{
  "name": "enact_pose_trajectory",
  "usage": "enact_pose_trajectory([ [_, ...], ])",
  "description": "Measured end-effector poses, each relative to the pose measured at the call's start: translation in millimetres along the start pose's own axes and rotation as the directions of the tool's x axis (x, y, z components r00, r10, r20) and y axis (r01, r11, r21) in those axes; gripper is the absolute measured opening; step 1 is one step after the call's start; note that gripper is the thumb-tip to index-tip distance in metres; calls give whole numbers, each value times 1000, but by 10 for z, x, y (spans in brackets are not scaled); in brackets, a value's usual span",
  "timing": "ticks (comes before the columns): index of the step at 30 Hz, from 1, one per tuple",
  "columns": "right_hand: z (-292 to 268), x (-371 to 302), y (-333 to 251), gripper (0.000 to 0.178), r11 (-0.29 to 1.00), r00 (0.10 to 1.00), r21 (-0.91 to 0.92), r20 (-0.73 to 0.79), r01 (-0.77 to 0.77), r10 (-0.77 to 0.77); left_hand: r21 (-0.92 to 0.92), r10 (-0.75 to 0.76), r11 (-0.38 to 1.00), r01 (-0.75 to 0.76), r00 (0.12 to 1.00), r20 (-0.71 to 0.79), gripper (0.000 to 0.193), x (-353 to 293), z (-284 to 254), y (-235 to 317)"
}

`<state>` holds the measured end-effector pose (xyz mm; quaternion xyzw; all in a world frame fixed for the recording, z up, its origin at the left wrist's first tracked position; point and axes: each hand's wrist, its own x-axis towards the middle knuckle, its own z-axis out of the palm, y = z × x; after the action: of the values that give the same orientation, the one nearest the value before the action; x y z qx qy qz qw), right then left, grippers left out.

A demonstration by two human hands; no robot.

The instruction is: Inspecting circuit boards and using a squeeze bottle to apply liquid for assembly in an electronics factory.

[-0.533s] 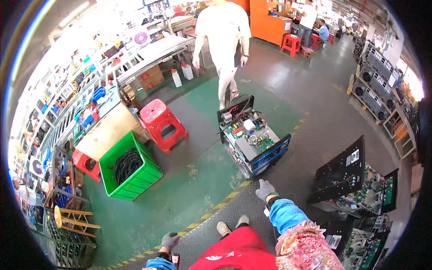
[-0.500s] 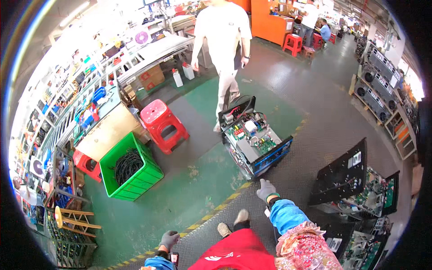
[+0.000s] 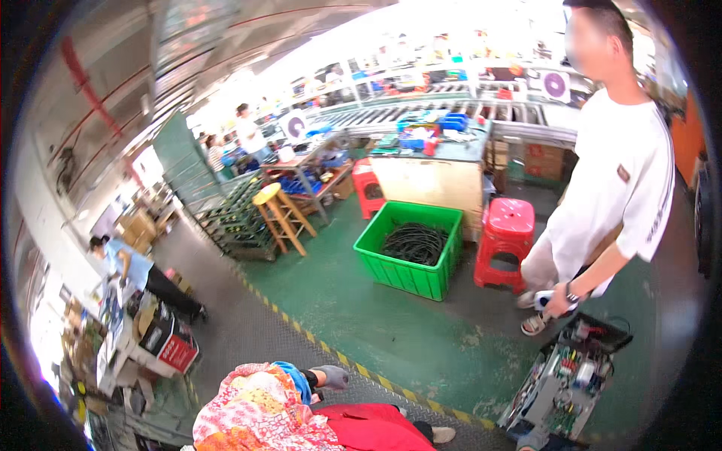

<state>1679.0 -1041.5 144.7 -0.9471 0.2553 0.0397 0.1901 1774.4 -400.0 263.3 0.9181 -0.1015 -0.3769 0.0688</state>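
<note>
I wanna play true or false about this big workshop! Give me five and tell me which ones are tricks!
1. The green crate holds black cables. True.
2. The red stool right of the crate is lying upside down. False: it stands upright.
3. The left hand wears a grey glove. True.
4. The machine is closed on top. False: it is open, and circuit boards show.
5. The person in the white shirt wears a dark wristband. True.

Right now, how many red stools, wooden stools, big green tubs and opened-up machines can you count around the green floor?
Red stools: 2
Wooden stool: 1
Big green tub: 1
Opened-up machine: 1
Total: 5
</note>
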Motion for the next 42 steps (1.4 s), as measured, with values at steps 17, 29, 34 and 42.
enact_pose_trajectory([
  [17,-132,390,-533,48,937,984,-349,166,-7,69,59,85,994,-89,993,81,39,463,-462,-26],
  [29,90,759,-1546,40,861,861,-52,36,-505,507,211,381,818,-535,779,498,46,2071,-1619,442],
  [34,-30,1144,-2113,51,785,780,-174,114,-594,616,379,575,602,-703,710,406,45,3091,-2692,1058],
  [42,-767,940,-3246,45,701,693,-34,124,-713,711,504,569,263,-823,554,608,38,3693,-4109,987],
])
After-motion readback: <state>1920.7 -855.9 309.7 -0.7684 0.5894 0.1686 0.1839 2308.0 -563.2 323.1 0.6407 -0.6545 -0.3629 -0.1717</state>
